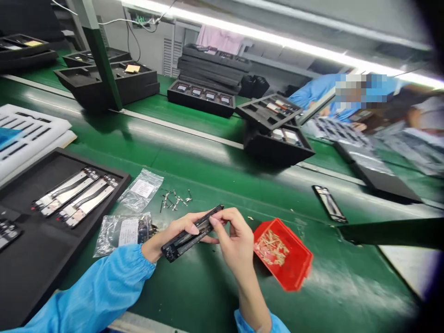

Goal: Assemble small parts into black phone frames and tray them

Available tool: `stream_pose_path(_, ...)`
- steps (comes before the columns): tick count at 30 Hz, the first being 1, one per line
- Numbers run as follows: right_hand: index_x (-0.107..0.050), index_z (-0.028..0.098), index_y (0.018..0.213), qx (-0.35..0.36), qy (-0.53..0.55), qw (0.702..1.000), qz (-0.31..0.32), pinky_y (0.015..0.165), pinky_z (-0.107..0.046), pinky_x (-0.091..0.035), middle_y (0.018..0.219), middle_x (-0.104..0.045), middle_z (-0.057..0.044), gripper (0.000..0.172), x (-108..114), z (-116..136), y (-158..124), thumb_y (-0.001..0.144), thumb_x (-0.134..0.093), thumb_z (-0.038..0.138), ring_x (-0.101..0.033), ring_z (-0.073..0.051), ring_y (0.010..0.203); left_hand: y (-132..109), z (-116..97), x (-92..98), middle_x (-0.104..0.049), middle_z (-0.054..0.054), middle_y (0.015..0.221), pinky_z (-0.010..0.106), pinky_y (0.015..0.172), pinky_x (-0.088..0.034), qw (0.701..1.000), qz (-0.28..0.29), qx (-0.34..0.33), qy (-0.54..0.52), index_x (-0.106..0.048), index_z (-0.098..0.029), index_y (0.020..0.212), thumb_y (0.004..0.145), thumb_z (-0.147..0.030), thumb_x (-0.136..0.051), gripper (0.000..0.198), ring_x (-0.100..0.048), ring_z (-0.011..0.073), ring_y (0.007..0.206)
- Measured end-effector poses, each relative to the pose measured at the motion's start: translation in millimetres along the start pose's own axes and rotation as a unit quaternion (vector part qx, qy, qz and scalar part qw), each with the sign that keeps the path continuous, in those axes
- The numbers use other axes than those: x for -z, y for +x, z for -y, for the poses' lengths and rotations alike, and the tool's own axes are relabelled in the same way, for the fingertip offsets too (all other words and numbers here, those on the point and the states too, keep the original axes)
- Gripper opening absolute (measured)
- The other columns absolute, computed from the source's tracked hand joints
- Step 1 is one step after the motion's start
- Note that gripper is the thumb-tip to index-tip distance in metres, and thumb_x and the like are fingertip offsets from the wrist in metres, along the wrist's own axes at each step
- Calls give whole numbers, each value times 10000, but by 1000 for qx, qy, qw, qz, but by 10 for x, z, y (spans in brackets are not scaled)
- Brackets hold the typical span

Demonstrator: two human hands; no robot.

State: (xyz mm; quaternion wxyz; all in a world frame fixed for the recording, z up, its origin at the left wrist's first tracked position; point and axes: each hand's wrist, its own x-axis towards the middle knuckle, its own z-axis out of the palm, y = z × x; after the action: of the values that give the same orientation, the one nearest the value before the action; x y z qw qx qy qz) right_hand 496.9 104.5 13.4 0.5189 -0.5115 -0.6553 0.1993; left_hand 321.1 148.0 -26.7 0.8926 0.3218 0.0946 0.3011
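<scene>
My left hand (183, 227) grips a black phone frame (178, 247) tilted above the green bench, thumb lying across its inner side. At the frame's upper right end is my right hand (237, 240), its thumb and fingers closed on the edge there. Whether the right fingers also pinch a small part cannot be made out. Beyond the hands, several tiny flex cables (175, 200) lie loose on the bench. A red bin (300, 259) with small pale strips inside stands to the right of my right hand.
Left, a black foam tray (31, 277) bears several phone frames. Clear plastic bags (142, 188) lie beside it. Another phone frame (329, 203) rests at right near a dark green post (391, 233). Foam trays (201, 99) line the far side, where a person in blue (312, 90) sits.
</scene>
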Motion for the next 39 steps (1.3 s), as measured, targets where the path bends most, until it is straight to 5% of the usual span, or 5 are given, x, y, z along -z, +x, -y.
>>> stream_pose_path(7, -745, 226, 964, 23, -17, 999, -19, 623, -292, -579, 898, -723, -43, 76, 8, 51, -24, 1023, -706, 198, -699, -187, 785, -21, 26, -18, -654, 138, 1549, 555, 1193, -499, 1000, 7, -7, 6, -728, -186, 1424, 663, -279, -674, 769, -516, 431, 1521)
stream_pose_path(12, -724, 222, 961, 44, -30, 997, -56, 621, -294, -565, 910, -705, -56, 103, -113, -10, -84, 1045, -675, 185, -680, -203, 839, 7, 70, -37, -722, 137, 1419, 392, 978, -578, 998, -46, -31, 29, -811, -162, 1195, 623, -314, -676, 608, -626, 400, 1367)
stream_pose_path(20, -605, 225, 973, 76, -70, 991, -79, 641, -293, -464, 910, -590, -32, 121, -245, -94, -127, 1091, -587, 209, -568, -194, 839, 20, 86, -106, -748, 135, 1312, 373, 921, -545, 994, -78, -23, 67, -761, -145, 1325, 595, -329, -681, 756, -673, 334, 1151)
stream_pose_path(25, -541, 231, 978, 103, -103, 987, -71, 713, -336, -423, 890, -532, -20, 126, -235, -130, -115, 1102, -534, 214, -524, -206, 839, 3, 57, -110, -776, 123, 1243, 345, 863, -530, 993, -78, -20, 81, -807, -134, 1209, 590, -319, -687, 657, -687, 308, 1053)
stream_pose_path(39, -513, 237, 1048, 176, -157, 965, -113, 781, -361, -415, 923, -563, -26, 108, -304, -266, -132, 1052, -555, 137, -522, -211, 857, 53, 127, -152, -814, 103, 1167, 393, 1070, -478, 991, -114, -56, 29, -841, -153, 979, 522, -288, -656, 511, -696, 364, 1197)
